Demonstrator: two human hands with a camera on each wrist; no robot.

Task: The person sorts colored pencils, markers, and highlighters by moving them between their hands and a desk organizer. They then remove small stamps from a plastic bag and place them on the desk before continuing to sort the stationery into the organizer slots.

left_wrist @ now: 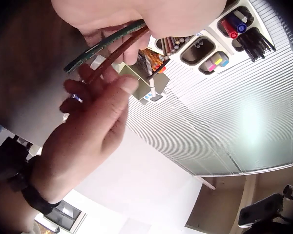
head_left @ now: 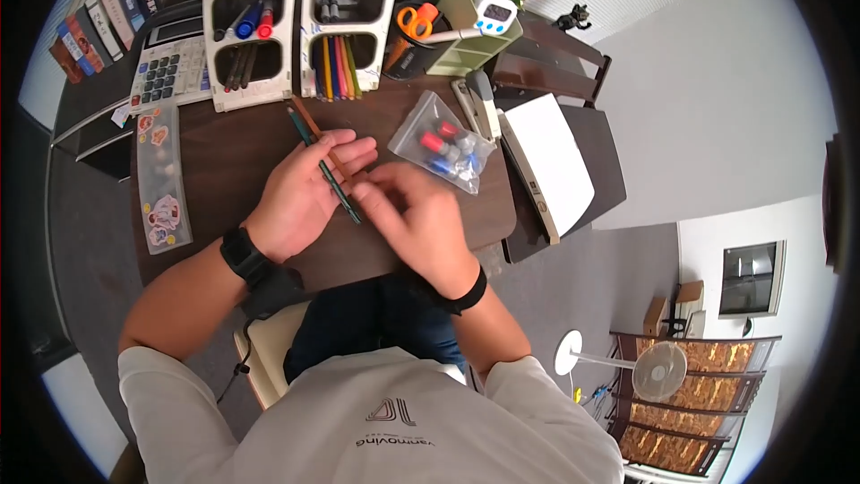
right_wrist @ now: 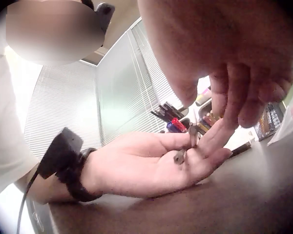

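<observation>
My left hand (head_left: 294,195), palm turned up, holds a dark green pencil (head_left: 344,197) and a brown pencil (head_left: 301,111) between thumb and fingers. Both slant side by side across the hand, a little above the desk. My right hand (head_left: 425,222) is close by on the right, its fingers loosely bent near the lower end of the brown pencil. In the left wrist view that end of the brown pencil (left_wrist: 109,59) overlaps the right fingers. The right wrist view has the pencil ends poking out of the left hand, apart from the right thumb.
A white organizer (head_left: 253,90) with pens, markers and colored pencils stands at the desk's back. Right of it are a pen cup (head_left: 408,61), a clear bag (head_left: 414,136) of red and blue items, a stapler (head_left: 482,106) and a paper stack (head_left: 555,157). A stickered case (head_left: 165,170) lies left.
</observation>
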